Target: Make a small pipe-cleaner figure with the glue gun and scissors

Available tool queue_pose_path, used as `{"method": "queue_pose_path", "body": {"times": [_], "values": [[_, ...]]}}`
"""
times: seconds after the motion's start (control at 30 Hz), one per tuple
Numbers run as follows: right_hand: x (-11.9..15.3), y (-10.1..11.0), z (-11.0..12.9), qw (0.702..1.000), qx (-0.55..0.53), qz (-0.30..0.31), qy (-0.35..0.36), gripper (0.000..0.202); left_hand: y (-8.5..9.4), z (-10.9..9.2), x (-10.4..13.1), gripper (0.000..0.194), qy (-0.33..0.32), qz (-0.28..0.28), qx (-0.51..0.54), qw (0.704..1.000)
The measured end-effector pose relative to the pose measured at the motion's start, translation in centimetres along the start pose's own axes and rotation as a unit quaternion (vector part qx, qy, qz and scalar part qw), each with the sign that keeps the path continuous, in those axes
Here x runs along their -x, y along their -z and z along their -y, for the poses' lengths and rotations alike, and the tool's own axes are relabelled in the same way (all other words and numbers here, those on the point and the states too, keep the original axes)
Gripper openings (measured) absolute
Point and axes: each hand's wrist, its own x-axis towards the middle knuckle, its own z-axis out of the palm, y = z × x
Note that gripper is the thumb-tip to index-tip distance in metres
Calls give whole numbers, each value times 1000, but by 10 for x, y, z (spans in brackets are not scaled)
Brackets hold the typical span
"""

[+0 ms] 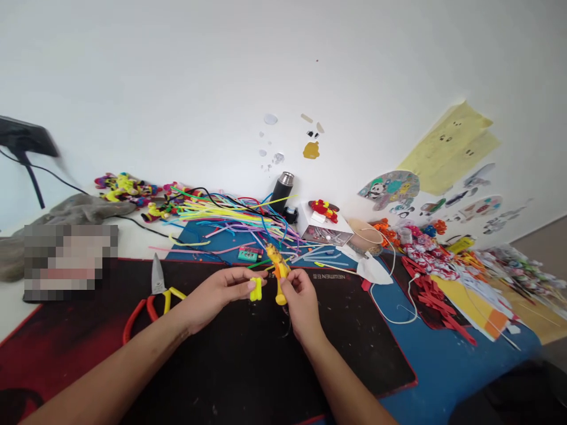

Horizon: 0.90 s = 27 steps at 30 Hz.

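Note:
My left hand (228, 290) pinches a small bright yellow piece (256, 289) that looks folded or bundled. Close beside it, my right hand (300, 298) grips a yellow-orange tool (280, 273), which looks like a glue gun, its rounded yellow end pointing down toward me and its far end toward the wall. A small gap separates the tool from the yellow piece. Both hands are held above the black mat (230, 366).
Scissors (157, 277) with red and yellow handles lie left of my hands. Behind are many coloured pipe cleaners (230, 212), a black thermos (282, 192) and a white box (323, 227). Red strips (436, 298) and a white cable (394, 320) lie right.

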Motion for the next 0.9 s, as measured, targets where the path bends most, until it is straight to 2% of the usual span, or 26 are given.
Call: {"method": "queue_pose_path", "body": {"times": [0.17, 0.3, 0.47, 0.6, 0.7, 0.9], "values": [[-4, -28, 8, 998, -53, 35, 4, 29, 4, 3, -1, 40, 9, 2, 39, 999], [-11, -41, 14, 993, -105, 58, 1, 34, 8, 4, -3, 35, -21, -22, 75, 997], [-19, -50, 14, 975, -193, 100, -50, 49, 11, 3, -2, 31, -52, -24, 74, 996], [-22, -55, 18, 958, -218, 148, -110, 49, 11, 2, -2, 26, -75, 11, 73, 994], [-26, -57, 24, 948, -228, 186, -120, 50, 14, 1, -2, 25, -83, 22, 68, 994], [-36, -62, 25, 941, -239, 208, -120, 45, 20, 0, -2, 25, -89, -5, 1, 996]]}}
